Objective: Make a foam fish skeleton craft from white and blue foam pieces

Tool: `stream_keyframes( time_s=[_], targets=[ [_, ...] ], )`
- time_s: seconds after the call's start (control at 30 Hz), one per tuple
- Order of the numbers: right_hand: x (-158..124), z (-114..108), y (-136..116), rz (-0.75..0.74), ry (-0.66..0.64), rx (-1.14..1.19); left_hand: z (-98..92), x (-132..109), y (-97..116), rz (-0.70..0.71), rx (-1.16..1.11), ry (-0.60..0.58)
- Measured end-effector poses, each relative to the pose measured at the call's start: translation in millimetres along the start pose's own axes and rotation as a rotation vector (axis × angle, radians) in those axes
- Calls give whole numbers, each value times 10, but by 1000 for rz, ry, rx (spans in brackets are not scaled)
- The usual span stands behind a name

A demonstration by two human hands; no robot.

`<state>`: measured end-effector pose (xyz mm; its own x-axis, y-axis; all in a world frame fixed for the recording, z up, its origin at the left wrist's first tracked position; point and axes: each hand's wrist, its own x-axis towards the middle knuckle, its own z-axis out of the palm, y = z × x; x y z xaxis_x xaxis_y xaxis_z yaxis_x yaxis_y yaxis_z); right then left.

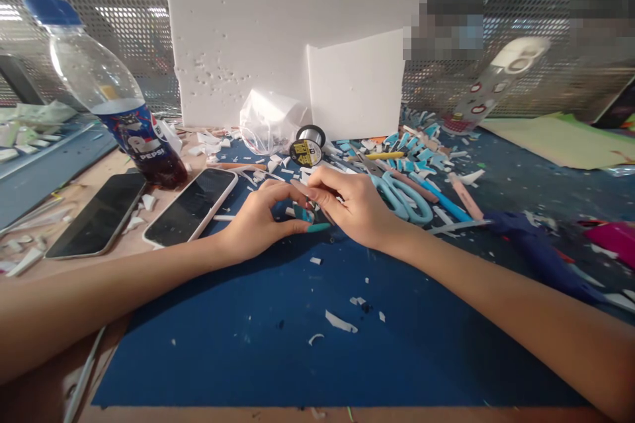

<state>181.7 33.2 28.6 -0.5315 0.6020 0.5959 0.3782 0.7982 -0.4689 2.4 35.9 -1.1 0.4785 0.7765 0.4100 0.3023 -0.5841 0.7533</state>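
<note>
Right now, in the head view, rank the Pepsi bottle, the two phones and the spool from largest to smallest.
1. Pepsi bottle
2. Left phone and right phone: they look too alike in size to rank.
3. Spool, clearly the smallest.

A pale-brown bench (208, 415) carries a flat, dark-blue mat (223, 357); to the mat's left lie a black-screened rectangular phone (96, 215) and jagged white scraps (148, 201), and a blue-capped clear plastic bottle (136, 135) stands there.

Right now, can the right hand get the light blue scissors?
Probably yes: the light blue scissors lie beside the right hand, handle end mostly uncovered, though that hand looks busy close to the left hand.
</note>
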Motion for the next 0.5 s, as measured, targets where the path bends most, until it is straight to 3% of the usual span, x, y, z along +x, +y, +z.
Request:
stream_keyframes(
  time_s=[0.17,0.3,0.5],
  targets=[
    [-5,11,-24,0,34,-2,11,-17,32,-100,75,29],
    [-14,22,-47,6,81,-5,30,-45,40,-73,87,59],
    [-19,44,-38,202,104,192,63,-58,10,-45,-32,81]
  ],
)
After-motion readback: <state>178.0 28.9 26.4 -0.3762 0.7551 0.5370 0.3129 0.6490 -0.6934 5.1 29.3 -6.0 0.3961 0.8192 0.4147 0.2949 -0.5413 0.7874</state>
